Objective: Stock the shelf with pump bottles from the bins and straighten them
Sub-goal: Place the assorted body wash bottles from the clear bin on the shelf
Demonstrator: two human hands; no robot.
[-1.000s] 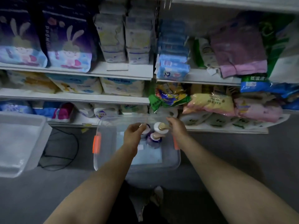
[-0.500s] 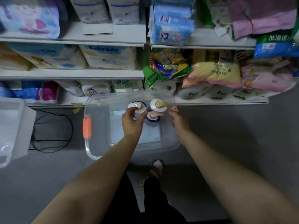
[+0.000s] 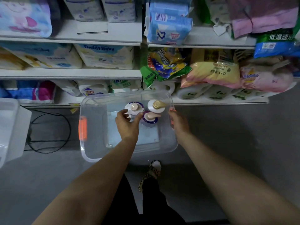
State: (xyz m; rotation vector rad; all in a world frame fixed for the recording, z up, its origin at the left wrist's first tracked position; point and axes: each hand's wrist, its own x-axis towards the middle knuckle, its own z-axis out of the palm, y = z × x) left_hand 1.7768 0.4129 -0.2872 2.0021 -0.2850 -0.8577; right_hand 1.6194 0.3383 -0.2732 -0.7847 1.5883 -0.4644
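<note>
- A clear plastic bin (image 3: 90, 143) with orange latches sits on the grey floor (image 3: 243, 135) before the shelves (image 3: 73, 73).
- Three pump bottles stand upright at its far end: a white one (image 3: 134, 107), a gold-capped one (image 3: 156, 105), and a purple one (image 3: 150, 118).
- The left hand (image 3: 127, 123) reaches inside, fingers curled at the white one's near side.
- The right hand (image 3: 178, 122) rests at the bin's right wall.
- A second bin (image 3: 11, 127) stands left, beside a black cable (image 3: 50, 132).

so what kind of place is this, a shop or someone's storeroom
Most likely a shop aisle or its stockroom: tiered white shelves packed with diaper packs and toilet roll packs, and a clear bin of pump bottles on the floor.
</note>
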